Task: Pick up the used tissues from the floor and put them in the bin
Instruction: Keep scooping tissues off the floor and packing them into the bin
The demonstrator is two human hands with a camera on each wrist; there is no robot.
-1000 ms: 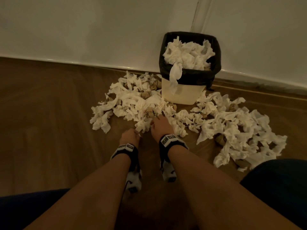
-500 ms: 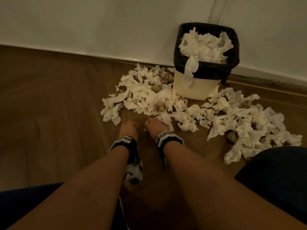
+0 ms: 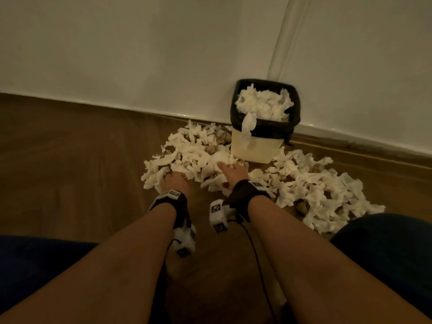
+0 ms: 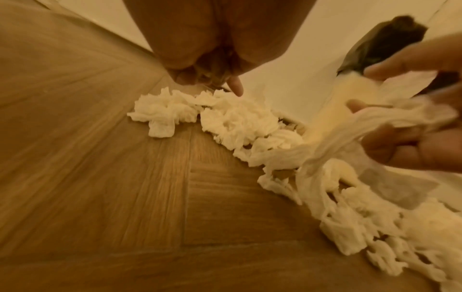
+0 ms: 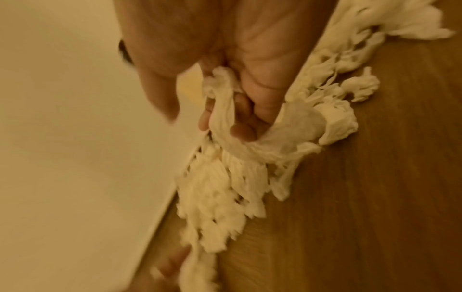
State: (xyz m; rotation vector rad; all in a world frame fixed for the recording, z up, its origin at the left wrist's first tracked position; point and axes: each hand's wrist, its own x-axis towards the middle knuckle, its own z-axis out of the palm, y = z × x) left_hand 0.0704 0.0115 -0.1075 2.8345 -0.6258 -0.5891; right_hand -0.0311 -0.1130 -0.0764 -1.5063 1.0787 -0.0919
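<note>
Along the far side of the wooden floor, where it meets the pale wall, a wide spread of crumpled white tissues lies in two drifts, one to the left of the bin and a larger one trailing to its right and nearer. The bin stands against the wall, cream-sided with a black liner folded over its rim, and it is already heaped with tissues; one piece hangs over its near edge. Small brownish balled scraps sit among the white ones.

Both forearms reach in from the near edge, each with a dark wrist strap carrying a small white camera block.

The right hand is at the near edge of the left drift, just near of the bin. Its wrist view shows the grip clenched on a tissue: the fingers curl into the palm with a twisted strand pinched between them, and the strand stretches down to the pile, still partly joined to it. The thumb stands apart to the left.

The left hand is lower and further left, at the near left fringe of the same drift. Its grip is released: the fingers hang loosely bent, one fingertip at a clump, holding nothing.
</note>
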